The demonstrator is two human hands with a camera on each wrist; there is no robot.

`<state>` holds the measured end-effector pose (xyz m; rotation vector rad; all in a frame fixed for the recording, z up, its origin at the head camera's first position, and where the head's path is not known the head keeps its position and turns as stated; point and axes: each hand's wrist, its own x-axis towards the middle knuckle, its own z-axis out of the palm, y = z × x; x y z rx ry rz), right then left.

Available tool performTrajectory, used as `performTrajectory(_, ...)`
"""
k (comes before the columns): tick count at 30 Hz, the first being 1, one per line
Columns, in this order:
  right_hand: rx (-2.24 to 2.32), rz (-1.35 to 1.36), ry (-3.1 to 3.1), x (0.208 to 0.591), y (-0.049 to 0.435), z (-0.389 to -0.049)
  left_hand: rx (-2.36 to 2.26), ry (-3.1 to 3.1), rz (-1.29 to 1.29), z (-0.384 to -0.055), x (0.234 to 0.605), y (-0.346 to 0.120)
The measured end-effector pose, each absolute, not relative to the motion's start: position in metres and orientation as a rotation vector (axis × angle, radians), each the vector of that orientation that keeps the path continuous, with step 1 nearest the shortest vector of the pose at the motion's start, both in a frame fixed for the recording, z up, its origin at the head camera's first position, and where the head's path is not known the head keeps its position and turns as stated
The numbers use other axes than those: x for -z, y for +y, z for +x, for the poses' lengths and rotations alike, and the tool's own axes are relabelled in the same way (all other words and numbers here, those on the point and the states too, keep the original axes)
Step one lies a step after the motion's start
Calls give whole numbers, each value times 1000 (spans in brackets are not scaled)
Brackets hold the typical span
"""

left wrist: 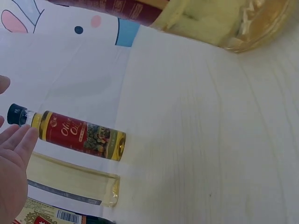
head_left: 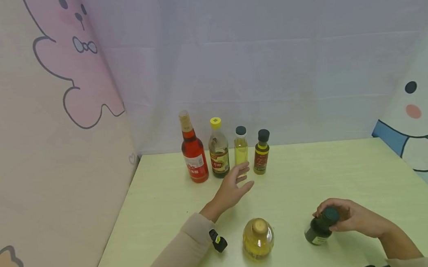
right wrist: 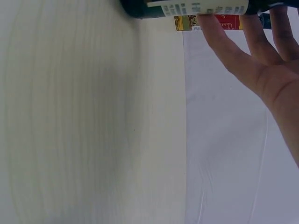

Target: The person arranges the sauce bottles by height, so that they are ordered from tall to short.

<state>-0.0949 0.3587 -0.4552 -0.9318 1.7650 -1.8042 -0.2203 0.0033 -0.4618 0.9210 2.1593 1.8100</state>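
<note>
Bottle label (right wrist: 201,8) only in wrist view

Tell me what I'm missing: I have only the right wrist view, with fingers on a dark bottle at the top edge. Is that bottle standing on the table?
Observer: Yes. In the head view the dark bottle stands upright on the table, and the right hand grips it around the cap.
Operator: Where is the other hand?
Observer: The left hand is open, fingers spread, just in front of a row of four bottles by the back wall.
Operator: Is it touching any of them?
Observer: Its fingertips overlap the clear yellow bottle in the head view; contact cannot be told.
Operator: Anything between the hands?
Observer: A round yellow oil bottle stands near the front edge, with neither hand on it.
</note>
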Motion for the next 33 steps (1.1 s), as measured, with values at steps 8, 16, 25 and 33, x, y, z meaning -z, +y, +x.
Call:
performTrajectory(8,1810,-922,1759,456,360,-94,-1814,2089,934,-210,462,0)
performTrajectory(16,1812,-919,1759,456,358,-93,-1765,2048,994,-199,465,-12)
performTrajectory(25,1818,-903,1743,454,357,-94,-1707,1963,1019,-190,470,-22)
performTrajectory(33,1818,-913,1747,453,357,-94,-1670,1770,1173,-185,469,-28)
